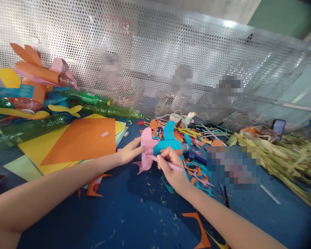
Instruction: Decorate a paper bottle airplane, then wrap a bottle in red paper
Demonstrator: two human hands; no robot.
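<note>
A plastic bottle wrapped in blue paper lies sideways above the table, with its clear neck at the right. Blue paper fins stand out from it, and pink paper fins spread at its left end. My left hand grips that pink end, fingers partly hidden behind the paper. Closed round a pink pen, my right hand holds the tip against the lower pink fin. A small pink pen cap rests on the orange paper sheet to the left.
Green plastic bottles and paper-covered bottle crafts are heaped at the left. Colored paper scraps litter the table. Dry husks and a phone are at the right. A perforated metal screen borders the back.
</note>
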